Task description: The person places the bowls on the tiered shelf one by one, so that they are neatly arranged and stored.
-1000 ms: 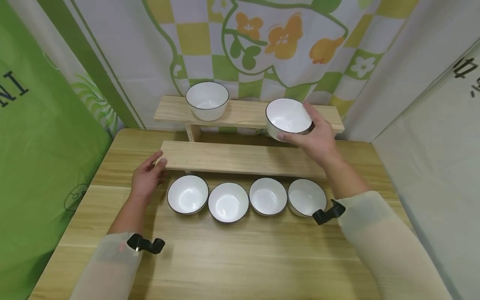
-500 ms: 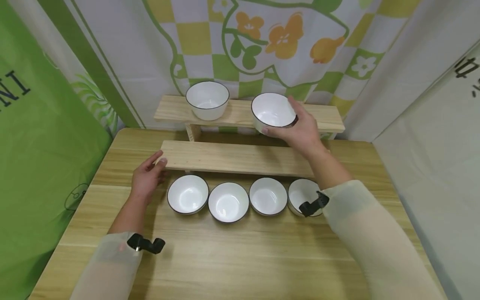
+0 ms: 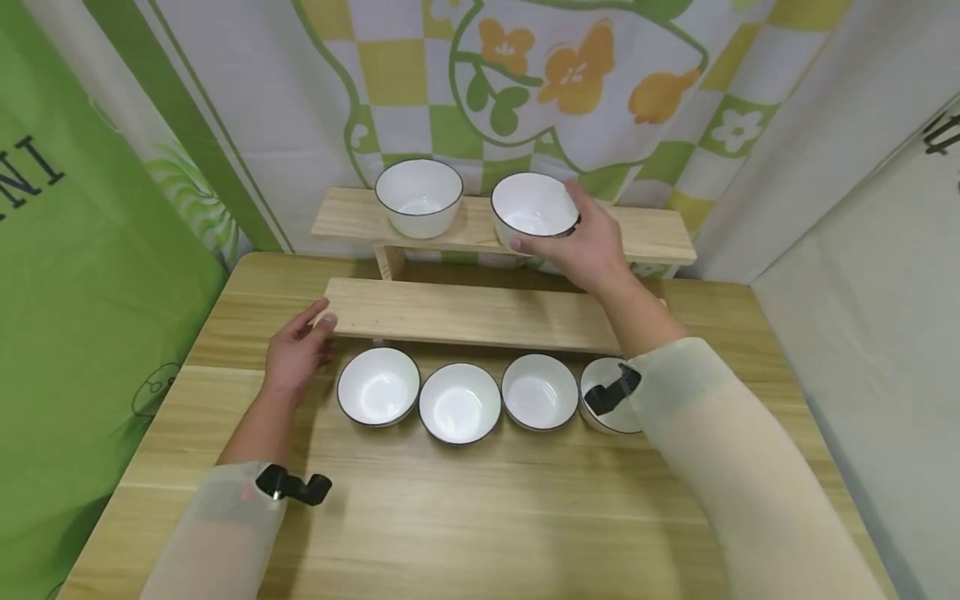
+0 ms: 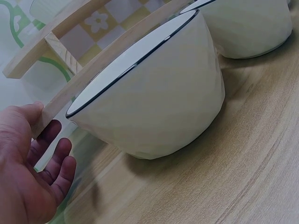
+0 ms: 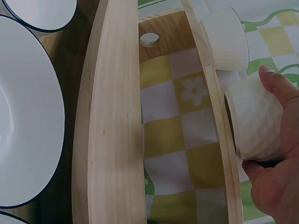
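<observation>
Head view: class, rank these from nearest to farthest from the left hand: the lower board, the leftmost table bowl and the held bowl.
1. Lower board: its left end gripped by the left hand.
2. Leftmost table bowl: just right of that hand.
3. Held bowl: in the right hand, farther right, at the upper board.

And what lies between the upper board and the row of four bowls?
The lower board, as the head view shows; the left hand grips its left end.
</observation>
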`<state>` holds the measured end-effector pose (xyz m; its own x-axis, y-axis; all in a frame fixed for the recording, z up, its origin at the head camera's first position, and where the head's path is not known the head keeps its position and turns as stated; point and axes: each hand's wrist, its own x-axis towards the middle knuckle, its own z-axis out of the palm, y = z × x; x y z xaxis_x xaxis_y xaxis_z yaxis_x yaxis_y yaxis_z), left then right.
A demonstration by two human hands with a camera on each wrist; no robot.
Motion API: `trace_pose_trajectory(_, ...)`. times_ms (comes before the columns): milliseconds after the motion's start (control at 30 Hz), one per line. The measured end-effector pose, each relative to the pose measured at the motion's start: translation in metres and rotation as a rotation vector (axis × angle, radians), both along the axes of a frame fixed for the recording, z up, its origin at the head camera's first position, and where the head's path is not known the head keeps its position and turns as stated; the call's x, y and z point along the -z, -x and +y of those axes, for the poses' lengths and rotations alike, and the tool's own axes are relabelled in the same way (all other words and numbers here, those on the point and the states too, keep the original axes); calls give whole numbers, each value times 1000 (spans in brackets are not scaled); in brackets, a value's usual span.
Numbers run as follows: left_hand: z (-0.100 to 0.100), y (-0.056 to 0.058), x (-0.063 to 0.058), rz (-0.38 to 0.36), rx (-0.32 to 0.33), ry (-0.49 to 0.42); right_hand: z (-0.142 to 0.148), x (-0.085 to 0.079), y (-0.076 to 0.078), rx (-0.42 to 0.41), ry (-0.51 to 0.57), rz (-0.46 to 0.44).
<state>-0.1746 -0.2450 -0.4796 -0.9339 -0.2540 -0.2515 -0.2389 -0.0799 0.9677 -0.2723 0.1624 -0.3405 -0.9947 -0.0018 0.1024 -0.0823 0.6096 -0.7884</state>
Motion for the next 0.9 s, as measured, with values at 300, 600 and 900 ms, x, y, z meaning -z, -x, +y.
trace_pose_trajectory(300, -1, 3, 5, -6, -6, 9, -9, -3, 11, 11, -42, -21)
trace_pose_trajectory(600, 1, 2, 0, -14, -10, 20, -15, -2, 19, 5, -24, -37)
trace_pose_trajectory(900, 6, -5, -14, -35, -4, 22, -16, 0, 21, -32, -64, -11)
